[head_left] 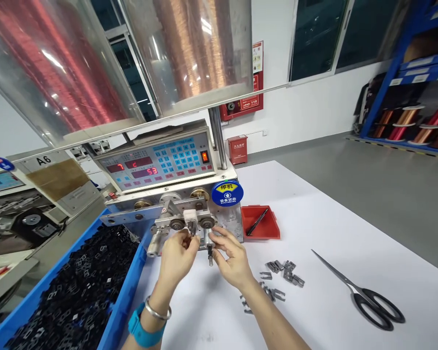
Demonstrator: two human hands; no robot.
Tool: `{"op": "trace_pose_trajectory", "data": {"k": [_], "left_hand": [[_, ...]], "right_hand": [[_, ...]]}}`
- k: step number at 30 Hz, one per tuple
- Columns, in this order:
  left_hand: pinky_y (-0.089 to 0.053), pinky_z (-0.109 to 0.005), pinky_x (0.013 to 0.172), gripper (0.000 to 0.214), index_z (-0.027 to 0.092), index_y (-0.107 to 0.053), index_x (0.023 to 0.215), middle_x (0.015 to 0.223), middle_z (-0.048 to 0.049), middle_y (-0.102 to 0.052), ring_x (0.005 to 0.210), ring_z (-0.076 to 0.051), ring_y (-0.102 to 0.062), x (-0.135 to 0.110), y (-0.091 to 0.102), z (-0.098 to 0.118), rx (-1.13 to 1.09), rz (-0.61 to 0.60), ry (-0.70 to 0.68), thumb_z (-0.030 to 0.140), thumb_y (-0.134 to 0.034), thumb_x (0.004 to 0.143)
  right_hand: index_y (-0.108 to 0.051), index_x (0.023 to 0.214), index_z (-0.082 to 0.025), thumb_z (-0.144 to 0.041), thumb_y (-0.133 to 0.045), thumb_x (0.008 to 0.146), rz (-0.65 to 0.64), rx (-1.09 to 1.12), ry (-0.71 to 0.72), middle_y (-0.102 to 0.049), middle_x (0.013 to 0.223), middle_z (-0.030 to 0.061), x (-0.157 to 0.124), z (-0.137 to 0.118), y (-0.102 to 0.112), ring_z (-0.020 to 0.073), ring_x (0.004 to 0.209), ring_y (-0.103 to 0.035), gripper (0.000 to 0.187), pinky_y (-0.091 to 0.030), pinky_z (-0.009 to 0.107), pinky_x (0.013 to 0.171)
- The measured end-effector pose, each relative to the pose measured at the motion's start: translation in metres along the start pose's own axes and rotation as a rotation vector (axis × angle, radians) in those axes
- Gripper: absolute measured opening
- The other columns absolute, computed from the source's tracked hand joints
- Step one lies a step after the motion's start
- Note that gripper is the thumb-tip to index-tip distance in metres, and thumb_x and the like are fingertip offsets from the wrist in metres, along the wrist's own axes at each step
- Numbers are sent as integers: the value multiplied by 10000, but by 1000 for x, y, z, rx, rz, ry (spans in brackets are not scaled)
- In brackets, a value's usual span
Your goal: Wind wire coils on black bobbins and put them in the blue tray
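Note:
A coil winding machine (160,170) stands in front of me, with a lit digital panel and metal spindles below. Both hands are at its front. My left hand (177,260) is closed in a pinch beside the left part of the spindle head; what is between its fingertips is too small to make out. The fingers of my right hand (233,260) curl around a short metal spindle (209,237), thumb below and fingertips on its right side. A dark tip points down from that spindle. A white block (190,216) sits between two dark round wheels above my fingers.
A blue bin (133,277) full of small black parts stands left. On the white table (295,209) lie a red tray (273,226) holding a black pen (257,222), several grey clip-like parts (288,270) and black-handled scissors (363,296). Wire spools in clear covers (193,43) hang overhead.

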State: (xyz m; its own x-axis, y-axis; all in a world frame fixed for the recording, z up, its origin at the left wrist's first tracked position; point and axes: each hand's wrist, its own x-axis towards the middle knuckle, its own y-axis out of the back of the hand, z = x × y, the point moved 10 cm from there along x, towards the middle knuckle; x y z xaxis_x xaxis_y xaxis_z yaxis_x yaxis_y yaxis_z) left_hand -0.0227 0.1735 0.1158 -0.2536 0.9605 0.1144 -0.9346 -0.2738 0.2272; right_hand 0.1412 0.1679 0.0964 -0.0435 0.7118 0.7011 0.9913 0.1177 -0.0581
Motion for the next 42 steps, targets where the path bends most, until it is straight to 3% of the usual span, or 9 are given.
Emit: {"op": "trace_pose_trajectory", "data": {"k": [3,8,14,18,24,29,32,37,42], "left_hand": [[-193,-174,380,191,155,-516,510,408,59,-447,366,-59,-347,8,-28,-33,-308,-259,355,167,-646,651],[-156,-144,291,226,167,-438,502,388,87,-333,278,-32,-245,-1,-60,-57,-567,-459,560,172,-612,646],[-223,-65,315,242,151,-409,563,473,100,-311,326,14,-284,-25,-73,-56,-966,-406,534,113,-615,682],[-301,-70,342,233,148,-428,610,501,91,-360,354,11,-355,-37,-66,-48,-1169,-333,505,90,-633,706],[-307,-108,332,241,145,-459,617,490,83,-390,350,-9,-368,-63,-23,-57,-1260,-193,492,74,-685,661],[-254,-123,350,325,165,-415,581,490,98,-335,362,-2,-282,-93,35,-97,-1009,-19,422,209,-736,609],[-244,-160,371,347,188,-399,576,492,89,-338,383,-30,-265,-115,88,-124,-546,187,303,394,-667,654],[-306,-209,452,231,196,-499,628,537,52,-452,458,-91,-370,-155,154,-152,-103,461,239,383,-609,707],[-437,-327,753,274,223,-638,928,980,-53,-637,754,-196,-571,-144,157,-135,339,335,99,177,-571,666]], "right_hand": [[-628,1144,-252,-92,-520,814,10,-6,10,-551,1247,107,0,1,1,215,1067,-595,383,-589,308,767],[-632,1133,-245,-96,-523,811,12,-10,20,-558,1240,110,0,2,0,212,1073,-595,371,-587,308,765],[-611,1160,-228,-137,-531,812,-7,-56,46,-557,1257,114,0,-3,0,208,1080,-594,368,-577,315,788],[-641,1054,-185,-179,-457,798,36,-429,-69,-633,1131,110,-2,10,22,189,937,-640,316,-552,294,735],[-600,534,-199,-335,-630,752,-18,-837,-393,-636,560,27,-11,55,40,174,536,-599,259,-392,250,511],[-639,580,-190,-419,-628,805,-99,-1008,-519,-667,612,68,-10,69,31,189,572,-612,322,-287,250,500],[-649,618,-184,-391,-564,860,-192,-1045,-538,-670,642,84,-16,62,21,202,618,-620,330,-275,258,517],[-553,529,-202,-376,-525,862,-466,-943,-437,-584,533,25,-62,33,-29,171,522,-567,378,-299,254,502],[-557,716,-210,-221,-398,842,-586,-493,-226,-600,663,13,-125,-6,-93,155,576,-580,203,-429,239,547]]}}
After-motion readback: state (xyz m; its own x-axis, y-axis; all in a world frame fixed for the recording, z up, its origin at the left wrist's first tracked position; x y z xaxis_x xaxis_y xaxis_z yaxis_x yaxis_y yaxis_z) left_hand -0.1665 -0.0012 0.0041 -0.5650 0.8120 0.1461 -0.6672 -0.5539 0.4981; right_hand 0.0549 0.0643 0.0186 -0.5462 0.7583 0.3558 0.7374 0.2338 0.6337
